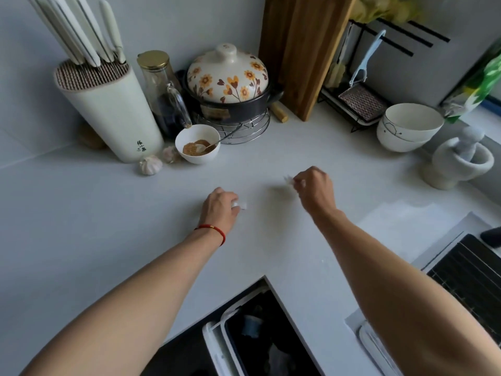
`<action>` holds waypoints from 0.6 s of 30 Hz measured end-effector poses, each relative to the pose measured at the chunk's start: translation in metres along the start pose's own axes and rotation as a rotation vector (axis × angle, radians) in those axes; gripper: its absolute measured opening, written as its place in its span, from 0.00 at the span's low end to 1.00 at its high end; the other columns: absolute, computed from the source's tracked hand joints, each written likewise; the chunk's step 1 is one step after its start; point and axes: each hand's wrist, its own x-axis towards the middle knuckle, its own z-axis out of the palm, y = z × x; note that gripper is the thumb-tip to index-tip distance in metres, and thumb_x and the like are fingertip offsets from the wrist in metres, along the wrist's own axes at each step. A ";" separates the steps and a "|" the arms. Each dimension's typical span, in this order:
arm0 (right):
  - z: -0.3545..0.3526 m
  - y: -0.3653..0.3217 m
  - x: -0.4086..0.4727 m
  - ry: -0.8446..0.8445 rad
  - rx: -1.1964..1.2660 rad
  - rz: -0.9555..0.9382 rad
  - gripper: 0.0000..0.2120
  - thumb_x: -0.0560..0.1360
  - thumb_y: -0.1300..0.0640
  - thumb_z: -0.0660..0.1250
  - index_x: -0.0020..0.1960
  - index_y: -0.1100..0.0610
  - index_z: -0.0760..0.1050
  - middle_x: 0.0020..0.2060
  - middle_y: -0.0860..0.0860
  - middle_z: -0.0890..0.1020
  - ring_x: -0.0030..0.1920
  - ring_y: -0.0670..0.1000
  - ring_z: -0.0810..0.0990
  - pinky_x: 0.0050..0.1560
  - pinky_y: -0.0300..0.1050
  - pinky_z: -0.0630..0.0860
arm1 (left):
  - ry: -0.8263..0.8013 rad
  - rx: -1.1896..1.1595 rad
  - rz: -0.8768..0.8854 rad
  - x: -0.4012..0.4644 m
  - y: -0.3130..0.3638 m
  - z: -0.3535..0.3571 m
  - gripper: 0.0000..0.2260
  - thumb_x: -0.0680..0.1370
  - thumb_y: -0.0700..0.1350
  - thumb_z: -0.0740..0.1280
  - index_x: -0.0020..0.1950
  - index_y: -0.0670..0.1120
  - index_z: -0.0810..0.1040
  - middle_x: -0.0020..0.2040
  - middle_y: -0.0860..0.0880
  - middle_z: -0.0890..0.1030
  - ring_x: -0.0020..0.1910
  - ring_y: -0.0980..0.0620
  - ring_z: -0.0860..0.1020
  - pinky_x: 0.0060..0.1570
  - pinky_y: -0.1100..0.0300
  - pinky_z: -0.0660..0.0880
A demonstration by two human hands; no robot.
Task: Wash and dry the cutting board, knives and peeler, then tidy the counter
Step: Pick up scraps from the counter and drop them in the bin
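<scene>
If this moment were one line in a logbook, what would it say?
stage: tidying counter | left hand: pinching white scrap | right hand: pinching pale scrap | knives: in block | cutting board: against wall

white counter [81, 226] bears knife block [108, 109], garlic bulbs [150, 165], bowls [409, 127], mortar [458, 161].

The right hand [314, 189] is motion-blurred, and the small pale scrap [288, 180] pinched at its fingertips is too smeared to identify. The left hand [221, 207] curls over a small white bit [240, 204], hiding most of it. The picture's top edge cuts off the cutting board [301, 50] and the knives [78, 31]; the bin [244, 335] below the counter is too dark to read.
</scene>
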 end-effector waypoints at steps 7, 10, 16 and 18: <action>0.014 0.014 0.016 -0.207 -0.040 -0.242 0.09 0.73 0.69 0.69 0.46 0.59 0.86 0.46 0.58 0.83 0.49 0.60 0.80 0.45 0.46 0.71 | 0.005 0.017 0.100 -0.001 0.005 0.019 0.04 0.77 0.37 0.71 0.44 0.39 0.84 0.45 0.41 0.81 0.50 0.40 0.78 0.47 0.51 0.72; 0.005 0.025 -0.025 -0.260 -0.050 -0.437 0.07 0.74 0.69 0.70 0.46 0.61 0.86 0.45 0.57 0.83 0.47 0.62 0.79 0.48 0.52 0.76 | 0.000 0.008 0.198 -0.027 0.011 0.029 0.05 0.79 0.37 0.68 0.46 0.39 0.83 0.46 0.41 0.80 0.51 0.40 0.76 0.48 0.47 0.74; -0.009 0.031 -0.125 -0.281 -0.083 -0.462 0.09 0.74 0.69 0.69 0.45 0.57 0.85 0.44 0.54 0.82 0.44 0.59 0.77 0.44 0.51 0.77 | -0.006 -0.153 0.199 -0.109 0.028 0.050 0.01 0.74 0.38 0.75 0.43 0.43 0.85 0.41 0.47 0.81 0.42 0.45 0.80 0.44 0.54 0.77; -0.003 0.018 -0.155 -0.331 -0.070 -0.441 0.10 0.76 0.67 0.66 0.48 0.56 0.85 0.47 0.53 0.81 0.48 0.58 0.76 0.48 0.52 0.76 | -0.005 -0.254 0.075 -0.138 0.029 0.053 0.03 0.74 0.39 0.76 0.45 0.47 0.86 0.40 0.51 0.83 0.39 0.50 0.81 0.43 0.56 0.79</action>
